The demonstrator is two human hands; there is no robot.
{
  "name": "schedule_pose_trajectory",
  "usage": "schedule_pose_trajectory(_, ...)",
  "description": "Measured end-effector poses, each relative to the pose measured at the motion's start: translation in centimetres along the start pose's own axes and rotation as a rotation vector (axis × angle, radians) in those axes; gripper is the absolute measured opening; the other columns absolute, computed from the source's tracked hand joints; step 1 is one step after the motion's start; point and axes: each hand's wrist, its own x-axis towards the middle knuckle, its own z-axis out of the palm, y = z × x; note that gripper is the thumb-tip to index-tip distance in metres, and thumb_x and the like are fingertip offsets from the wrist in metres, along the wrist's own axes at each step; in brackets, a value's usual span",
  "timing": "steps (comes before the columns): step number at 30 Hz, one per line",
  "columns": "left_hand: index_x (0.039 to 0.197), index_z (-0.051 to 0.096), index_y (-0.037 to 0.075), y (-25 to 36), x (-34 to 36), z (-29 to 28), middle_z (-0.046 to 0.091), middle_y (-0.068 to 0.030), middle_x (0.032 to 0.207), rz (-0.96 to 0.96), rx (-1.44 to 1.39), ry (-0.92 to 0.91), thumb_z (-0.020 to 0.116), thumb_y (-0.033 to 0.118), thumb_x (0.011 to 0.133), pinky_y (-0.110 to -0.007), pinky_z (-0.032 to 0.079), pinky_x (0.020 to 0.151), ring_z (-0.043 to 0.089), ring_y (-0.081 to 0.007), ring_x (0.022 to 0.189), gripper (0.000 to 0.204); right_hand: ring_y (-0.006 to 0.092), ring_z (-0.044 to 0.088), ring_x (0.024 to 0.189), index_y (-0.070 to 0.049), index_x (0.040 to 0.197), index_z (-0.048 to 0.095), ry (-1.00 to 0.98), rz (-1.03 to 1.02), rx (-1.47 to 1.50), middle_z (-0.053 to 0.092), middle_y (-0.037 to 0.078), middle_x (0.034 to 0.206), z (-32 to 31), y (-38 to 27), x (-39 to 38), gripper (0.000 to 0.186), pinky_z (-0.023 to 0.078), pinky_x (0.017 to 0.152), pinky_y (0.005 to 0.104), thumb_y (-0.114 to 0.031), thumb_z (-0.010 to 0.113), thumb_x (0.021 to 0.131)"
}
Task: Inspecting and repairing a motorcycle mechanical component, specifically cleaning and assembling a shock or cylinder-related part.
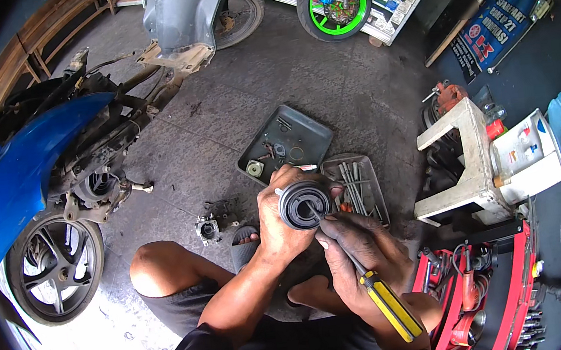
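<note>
One round part (291, 209) is gripped in the curled left hand (274, 220), one screwdriver (385, 298) in the curled right hand (363, 247), above the workshop floor (209, 114).

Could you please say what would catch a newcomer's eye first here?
Probably the bright green wheel at the top and the blue motorcycle panel at left. Centrally, the left hand holds a round black part; the right hand holds a yellow-handled screwdriver at it.

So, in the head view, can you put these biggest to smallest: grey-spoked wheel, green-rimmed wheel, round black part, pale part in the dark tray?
1. Grey-spoked wheel
2. Green-rimmed wheel
3. Round black part
4. Pale part in the dark tray

That's picture size; real wheel sizes are unsure.
</note>
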Motion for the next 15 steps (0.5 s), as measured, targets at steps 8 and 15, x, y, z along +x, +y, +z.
schedule_pose_trajectory(8, 0.088, 0.077, 0.008, 0.2, -0.2, 0.0, 0.071, -0.0044, 0.085, -0.013, 0.019, -0.026, 0.085, 0.013, 0.069, -0.038, 0.047, 0.078, 0.063, -0.0238, 0.078, 0.021, 0.0286, 0.073, 0.081, 0.003, 0.104, 0.071, 0.05, -0.012, -0.079, 0.073, 0.016, 0.096, 0.8, 0.1, -1.1, 0.018, 0.06, 0.068, 0.0343, -0.004, 0.074, 0.087)
schedule_pose_trajectory(15, 0.087, 0.077, 0.01, -1.0, 0.1, -0.6, 0.073, -0.0032, 0.089, 0.118, 0.031, -0.125, 0.084, 0.014, 0.069, -0.037, 0.045, 0.079, 0.062, -0.0227, 0.081, 0.02, 0.0286, 0.074, 0.082, 0.001, 0.104, 0.072, 0.043, 0.07, -0.01, 0.073, 0.016, 0.094, 0.2, 0.1, -0.8, 0.017, 0.06, 0.068, 0.034, -0.002, 0.073, 0.087)
